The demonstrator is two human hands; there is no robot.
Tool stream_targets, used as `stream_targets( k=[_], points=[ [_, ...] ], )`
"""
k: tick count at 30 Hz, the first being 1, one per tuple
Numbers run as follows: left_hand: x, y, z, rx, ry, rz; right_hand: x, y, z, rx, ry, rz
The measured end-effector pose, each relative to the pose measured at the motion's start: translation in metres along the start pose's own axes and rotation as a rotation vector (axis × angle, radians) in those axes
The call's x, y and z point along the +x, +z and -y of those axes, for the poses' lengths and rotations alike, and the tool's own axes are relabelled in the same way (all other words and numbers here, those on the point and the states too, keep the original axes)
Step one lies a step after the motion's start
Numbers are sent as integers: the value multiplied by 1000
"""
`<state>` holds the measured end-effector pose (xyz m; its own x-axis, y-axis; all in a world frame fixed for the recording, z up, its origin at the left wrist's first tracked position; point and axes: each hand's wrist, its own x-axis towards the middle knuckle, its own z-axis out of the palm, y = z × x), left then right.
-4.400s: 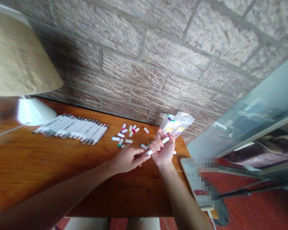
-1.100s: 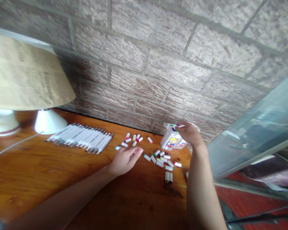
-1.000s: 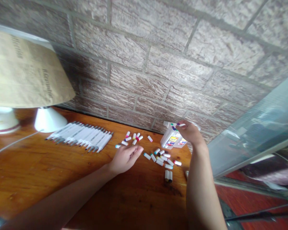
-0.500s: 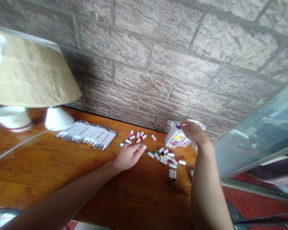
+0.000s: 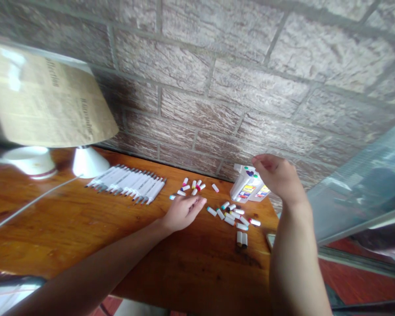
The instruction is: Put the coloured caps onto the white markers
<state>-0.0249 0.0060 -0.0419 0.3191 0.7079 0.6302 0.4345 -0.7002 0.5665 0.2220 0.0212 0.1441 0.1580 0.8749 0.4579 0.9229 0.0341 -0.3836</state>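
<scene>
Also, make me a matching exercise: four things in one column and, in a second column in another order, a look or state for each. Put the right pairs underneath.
1. right hand
2. long markers
3. lamp
4. plastic case

A. lying lined up side by side
B. yellow on its labels
C. raised in the air
D. printed shade, white cone-shaped base

Right pairs: 1-C, 2-A, 3-D, 4-B
</scene>
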Motion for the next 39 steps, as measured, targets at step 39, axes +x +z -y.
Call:
stream_targets(
  k=[39],
  points=[
    [13,-28,21,261,-130,-122,-91,150,18,502,-365,-366]
  ],
)
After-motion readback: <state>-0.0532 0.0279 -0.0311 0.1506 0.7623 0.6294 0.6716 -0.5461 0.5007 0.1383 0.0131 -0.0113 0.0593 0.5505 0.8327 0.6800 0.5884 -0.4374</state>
